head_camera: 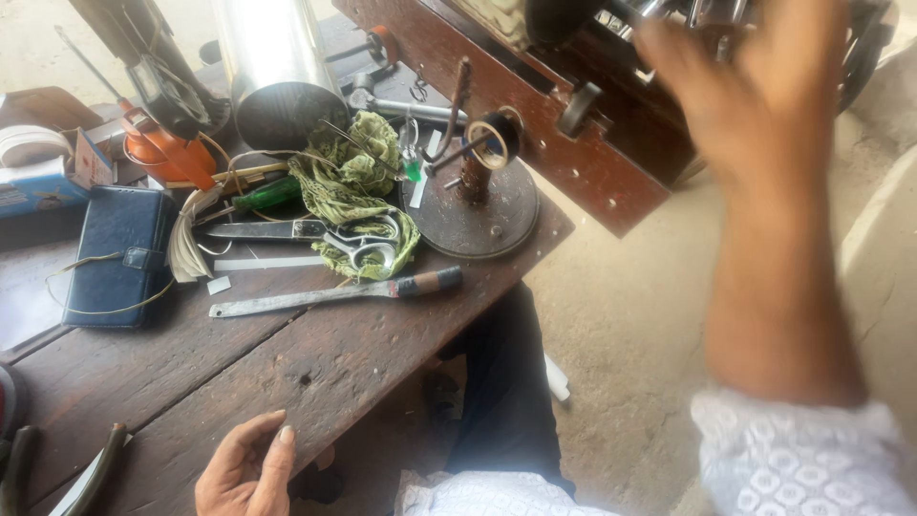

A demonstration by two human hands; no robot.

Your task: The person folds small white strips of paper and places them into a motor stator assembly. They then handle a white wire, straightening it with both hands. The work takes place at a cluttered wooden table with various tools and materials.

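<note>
I have my right hand [755, 86] raised and blurred in front of the dark red-brown wooden machine base [573, 153], its fingers spread wide and holding nothing that I can make out. My left hand [246, 470] rests at the near edge of the worn dark wooden desk [315, 363], fingers loosely curled and empty, touching only the plank. I take the round rusty iron stand with the upright post [475, 205] as my landmark: the right hand is above and well to the right of it, close to the machine's black knob [579, 108]. Just left of the stand lies a crumpled green patterned cloth [358, 191] with steel scissors [315, 234] partly on it, and in front of the stand a long flat metal file with a taped handle [334, 294]. Further left lies a dark blue wallet-style case [119, 253]; behind the cloth is a shiny metal cylinder [272, 67]. I judge this a reach toward the machine, not a grip; the next move would call for slowing the hand and closing on the knob or the part beside it.
</note>
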